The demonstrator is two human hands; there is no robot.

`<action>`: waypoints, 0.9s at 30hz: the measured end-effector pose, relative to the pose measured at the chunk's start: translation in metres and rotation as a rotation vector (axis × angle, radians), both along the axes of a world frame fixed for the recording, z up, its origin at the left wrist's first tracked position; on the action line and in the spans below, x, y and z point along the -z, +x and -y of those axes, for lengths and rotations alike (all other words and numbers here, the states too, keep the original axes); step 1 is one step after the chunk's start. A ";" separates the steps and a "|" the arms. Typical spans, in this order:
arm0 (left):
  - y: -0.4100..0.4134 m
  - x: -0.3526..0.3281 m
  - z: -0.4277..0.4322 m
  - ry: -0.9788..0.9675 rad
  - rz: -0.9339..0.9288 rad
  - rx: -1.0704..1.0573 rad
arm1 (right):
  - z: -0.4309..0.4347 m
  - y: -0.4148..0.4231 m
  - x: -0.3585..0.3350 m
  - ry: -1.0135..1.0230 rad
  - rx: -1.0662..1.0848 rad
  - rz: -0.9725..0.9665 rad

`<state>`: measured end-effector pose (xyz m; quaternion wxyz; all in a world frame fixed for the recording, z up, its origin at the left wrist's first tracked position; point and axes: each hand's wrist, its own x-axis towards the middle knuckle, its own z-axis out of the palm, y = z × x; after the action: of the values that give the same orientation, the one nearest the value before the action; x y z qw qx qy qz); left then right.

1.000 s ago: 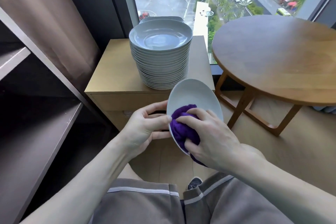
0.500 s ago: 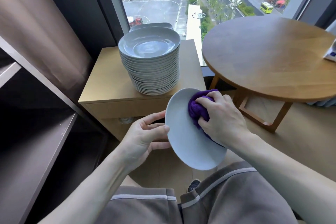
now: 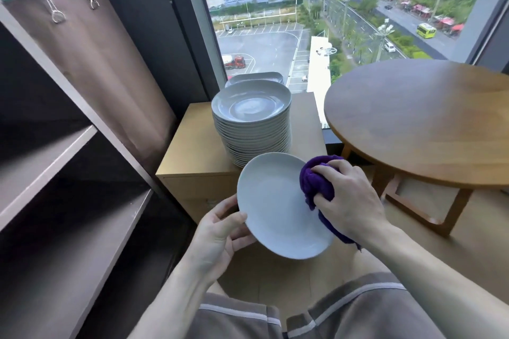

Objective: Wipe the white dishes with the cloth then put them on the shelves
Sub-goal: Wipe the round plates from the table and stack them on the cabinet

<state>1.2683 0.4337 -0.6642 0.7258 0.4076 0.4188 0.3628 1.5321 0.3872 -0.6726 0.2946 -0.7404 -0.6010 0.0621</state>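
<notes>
A white dish (image 3: pixel 275 206) tilts toward me in front of my lap. My left hand (image 3: pixel 220 231) grips its left rim, thumb on the face and fingers behind. My right hand (image 3: pixel 347 198) clutches a bunched purple cloth (image 3: pixel 314 181) and presses it against the dish's right edge. A tall stack of white dishes (image 3: pixel 252 124) stands on a low wooden cabinet (image 3: pixel 190 151) just beyond. Dark brown shelves (image 3: pixel 66 223) run along the left; the boards in view carry nothing.
A round wooden table (image 3: pixel 418 124) stands to the right, its legs on the wood floor. A second dish stack (image 3: pixel 256 77) peeks out behind the tall one. A brown curtain (image 3: pixel 104 63) hangs beside the large window. My knees in grey shorts fill the bottom.
The cloth in my right hand has slid from the dish's lower middle up to its right edge, uncovering most of the face. The view has tilted up, showing more shelf and window.
</notes>
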 end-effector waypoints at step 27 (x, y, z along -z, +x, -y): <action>0.056 -0.106 -0.076 0.087 0.053 -0.369 | -0.004 0.009 -0.009 0.353 0.022 -0.173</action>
<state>1.3240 0.5096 -0.5580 0.6393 0.3453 0.4511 0.5183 1.5415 0.3908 -0.6640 0.4710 -0.6756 -0.5670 0.0162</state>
